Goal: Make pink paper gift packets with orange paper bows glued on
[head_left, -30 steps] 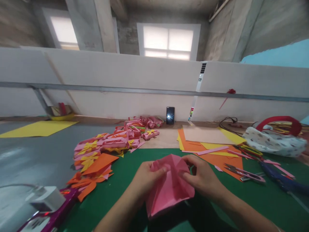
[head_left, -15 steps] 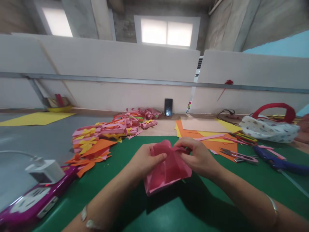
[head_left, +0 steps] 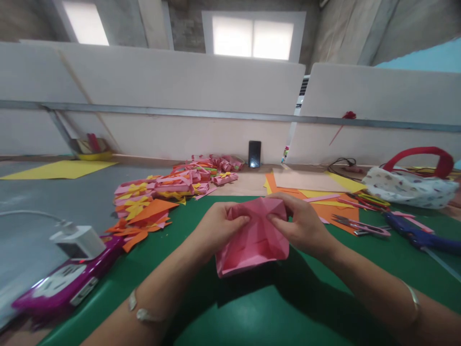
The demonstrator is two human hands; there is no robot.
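Note:
A piece of pink folded paper (head_left: 257, 240), shaped like a shallow open box with raised walls, is held up over the green mat (head_left: 248, 317). My left hand (head_left: 225, 228) grips its left side, thumb on the inner face and fingers behind. On the upper right, my right hand (head_left: 300, 223) pinches the paper the same way, its thumb pressed near the creased middle. The fingers behind the paper are hidden. The far wall of the paper stands up between both thumbs, and its shadow falls on the mat below.
Pink, orange and yellow paper pieces (head_left: 158, 190) lie heaped at the back left. To the right are coloured sheets (head_left: 302, 180), thread snips (head_left: 360, 225), a blue glue gun (head_left: 418, 235) and a white bag (head_left: 406, 190). A purple power strip (head_left: 61, 288) with a white charger (head_left: 77, 241) sits left.
My right hand has shifted from pinching the twisted far corner to holding the right side, thumb inside. The paper's far wall is now spread wider and flatter. The view has tilted slightly.

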